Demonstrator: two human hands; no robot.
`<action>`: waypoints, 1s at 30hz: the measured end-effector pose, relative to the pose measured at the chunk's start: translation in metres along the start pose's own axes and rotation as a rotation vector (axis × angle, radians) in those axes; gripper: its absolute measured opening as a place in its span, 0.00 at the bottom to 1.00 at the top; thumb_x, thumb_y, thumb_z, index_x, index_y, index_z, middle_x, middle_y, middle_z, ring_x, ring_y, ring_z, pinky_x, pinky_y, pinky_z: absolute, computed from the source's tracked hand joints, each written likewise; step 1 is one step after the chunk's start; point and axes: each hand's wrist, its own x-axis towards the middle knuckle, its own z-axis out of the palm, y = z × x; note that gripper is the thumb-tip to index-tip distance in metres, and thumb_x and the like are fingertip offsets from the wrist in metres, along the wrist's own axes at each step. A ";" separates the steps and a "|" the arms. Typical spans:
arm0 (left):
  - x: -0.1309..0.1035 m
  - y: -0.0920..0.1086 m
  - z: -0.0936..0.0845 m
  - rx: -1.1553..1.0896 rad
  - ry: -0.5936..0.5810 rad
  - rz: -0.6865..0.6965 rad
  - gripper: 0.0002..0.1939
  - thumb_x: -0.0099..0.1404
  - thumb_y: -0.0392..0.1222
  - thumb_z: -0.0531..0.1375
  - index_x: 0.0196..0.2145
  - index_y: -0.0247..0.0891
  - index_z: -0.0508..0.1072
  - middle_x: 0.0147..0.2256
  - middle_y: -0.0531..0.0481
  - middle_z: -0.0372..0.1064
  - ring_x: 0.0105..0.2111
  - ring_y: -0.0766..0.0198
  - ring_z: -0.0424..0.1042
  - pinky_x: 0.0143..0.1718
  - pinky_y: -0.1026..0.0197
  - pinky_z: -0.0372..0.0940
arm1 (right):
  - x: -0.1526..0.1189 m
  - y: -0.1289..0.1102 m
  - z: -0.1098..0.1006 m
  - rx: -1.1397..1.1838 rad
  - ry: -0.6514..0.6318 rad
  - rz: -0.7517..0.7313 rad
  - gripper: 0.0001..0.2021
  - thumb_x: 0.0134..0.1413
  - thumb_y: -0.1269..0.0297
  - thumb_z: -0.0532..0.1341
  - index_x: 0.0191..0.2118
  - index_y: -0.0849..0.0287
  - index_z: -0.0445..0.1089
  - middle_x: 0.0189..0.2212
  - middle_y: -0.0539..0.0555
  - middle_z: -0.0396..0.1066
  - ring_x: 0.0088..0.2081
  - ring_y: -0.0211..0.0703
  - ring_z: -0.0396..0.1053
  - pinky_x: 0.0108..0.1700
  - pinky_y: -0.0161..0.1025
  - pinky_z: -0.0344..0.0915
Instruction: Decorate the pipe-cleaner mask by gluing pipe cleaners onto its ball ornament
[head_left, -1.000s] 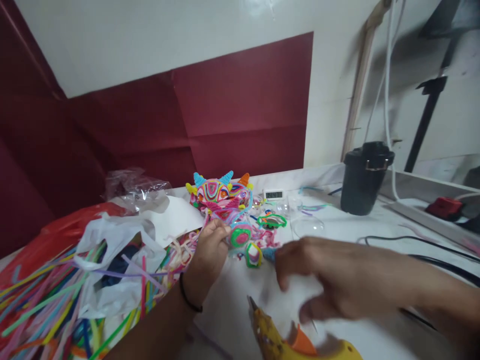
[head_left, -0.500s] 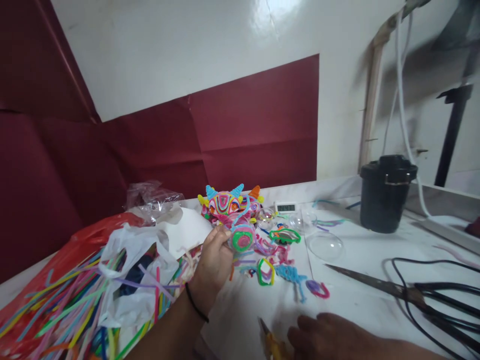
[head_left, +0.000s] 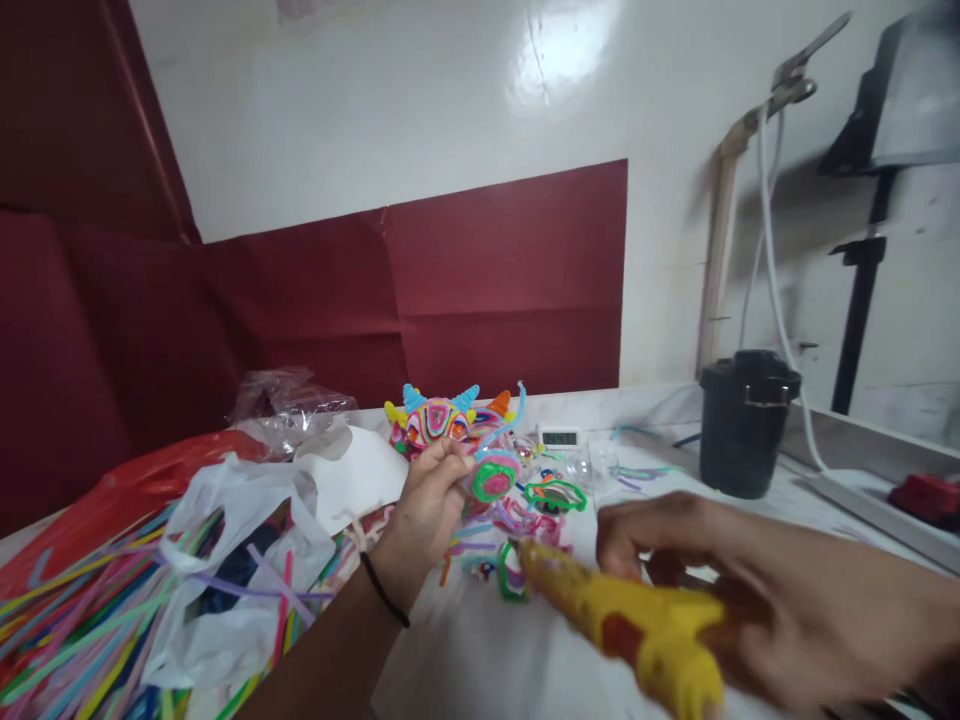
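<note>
From my end of the feed, the only characters I pick up are dark digits point(head_left: 559, 439) on the screen of a small white digital display point(head_left: 575, 438); they are too small and soft for me to read the number. I can make out no lettering, brand or sign anywhere else.

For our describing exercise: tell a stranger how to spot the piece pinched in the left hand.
From the dark red sheeting on the wall, drop down to the left hand. It pinches a round, fuzzy piece. Unlike its neighbours, it shows a broad green ring around a pink centre.
</note>
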 end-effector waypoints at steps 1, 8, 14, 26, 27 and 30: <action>-0.001 0.000 0.000 0.008 -0.001 -0.011 0.11 0.45 0.34 0.65 0.23 0.37 0.64 0.20 0.58 0.60 0.21 0.70 0.60 0.25 0.66 0.57 | 0.004 0.000 -0.005 0.151 -0.073 0.067 0.08 0.46 0.63 0.60 0.35 0.54 0.70 0.33 0.54 0.75 0.33 0.45 0.72 0.33 0.35 0.69; -0.008 0.011 0.004 0.072 0.008 -0.039 0.10 0.44 0.34 0.64 0.22 0.38 0.64 0.18 0.59 0.58 0.20 0.71 0.56 0.22 0.67 0.52 | 0.019 0.022 0.000 0.705 0.064 0.149 0.16 0.44 0.49 0.68 0.33 0.54 0.71 0.27 0.52 0.69 0.26 0.41 0.64 0.28 0.37 0.62; -0.014 0.020 0.010 0.091 -0.032 -0.010 0.08 0.44 0.34 0.63 0.21 0.38 0.64 0.17 0.59 0.57 0.18 0.72 0.53 0.20 0.65 0.49 | 0.018 0.004 0.003 0.610 0.130 0.043 0.13 0.48 0.50 0.66 0.32 0.54 0.74 0.30 0.55 0.69 0.32 0.47 0.68 0.33 0.40 0.67; -0.022 0.030 0.014 0.172 -0.052 0.034 0.06 0.43 0.34 0.61 0.19 0.37 0.65 0.18 0.59 0.56 0.20 0.72 0.51 0.24 0.65 0.49 | 0.021 -0.017 0.002 0.417 0.210 -0.124 0.26 0.50 0.35 0.55 0.33 0.53 0.76 0.28 0.55 0.74 0.29 0.45 0.72 0.31 0.35 0.72; -0.022 0.031 0.015 0.175 -0.055 0.033 0.06 0.44 0.34 0.60 0.19 0.37 0.65 0.18 0.59 0.56 0.20 0.72 0.51 0.24 0.65 0.49 | 0.020 -0.016 0.003 0.409 0.219 -0.121 0.26 0.50 0.35 0.55 0.34 0.53 0.77 0.28 0.56 0.74 0.29 0.45 0.72 0.31 0.35 0.72; -0.023 0.031 0.016 0.171 -0.060 0.039 0.05 0.43 0.33 0.60 0.18 0.38 0.65 0.18 0.58 0.56 0.20 0.71 0.51 0.24 0.64 0.48 | 0.019 -0.012 0.005 0.396 0.238 -0.127 0.27 0.49 0.34 0.55 0.33 0.53 0.77 0.28 0.56 0.74 0.29 0.46 0.72 0.30 0.36 0.72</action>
